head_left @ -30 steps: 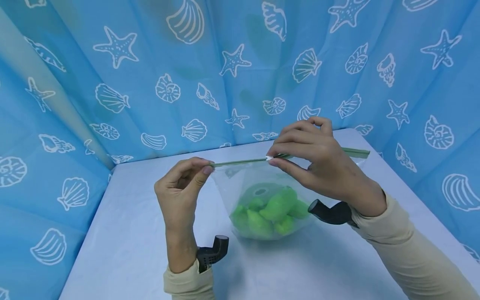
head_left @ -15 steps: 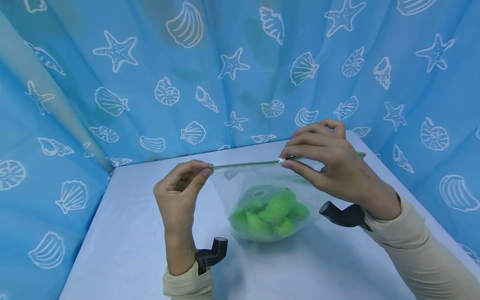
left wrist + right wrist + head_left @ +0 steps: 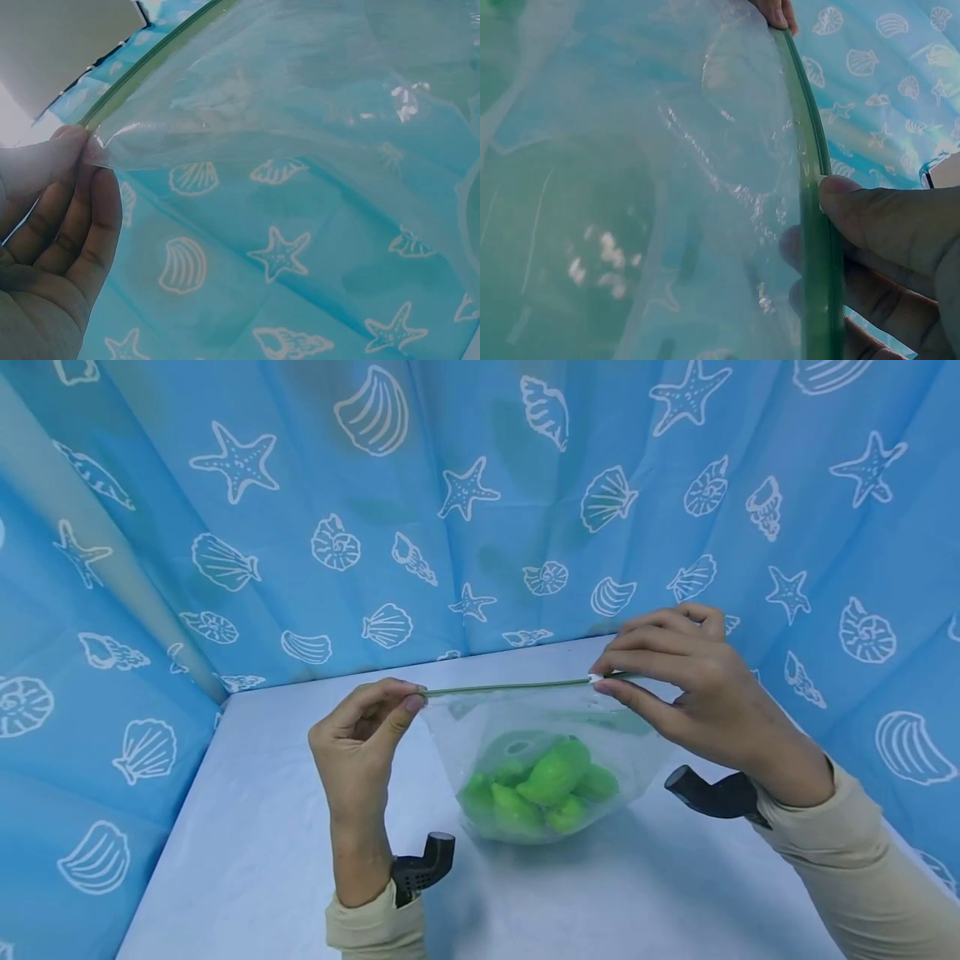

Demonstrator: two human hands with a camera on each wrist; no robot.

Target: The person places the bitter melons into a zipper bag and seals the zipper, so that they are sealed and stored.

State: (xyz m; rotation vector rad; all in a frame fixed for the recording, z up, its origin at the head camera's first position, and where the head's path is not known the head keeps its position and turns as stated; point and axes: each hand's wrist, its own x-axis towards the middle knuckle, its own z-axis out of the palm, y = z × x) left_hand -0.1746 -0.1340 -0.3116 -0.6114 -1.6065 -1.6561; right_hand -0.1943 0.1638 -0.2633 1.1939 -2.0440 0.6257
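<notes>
A clear zipper bag with a green zip strip hangs between both hands, several green mango-like fruits gathered at its bottom. My left hand pinches the strip's left end between thumb and index finger; the left wrist view shows this grip at the bag corner. Farther right along the strip, my right hand pinches a small white slider. Its thumb presses the near side of the strip in the right wrist view, with other fingers showing behind the film. The strip's right end is hidden behind that hand.
A white-covered table lies below the bag. Blue curtains with white shell and starfish prints enclose its back and sides. Each wrist carries a black camera mount.
The right hand has moved right along the strip with the white slider, leaving a longer stretch of strip between the hands. The left hand stays in nearly the same place.
</notes>
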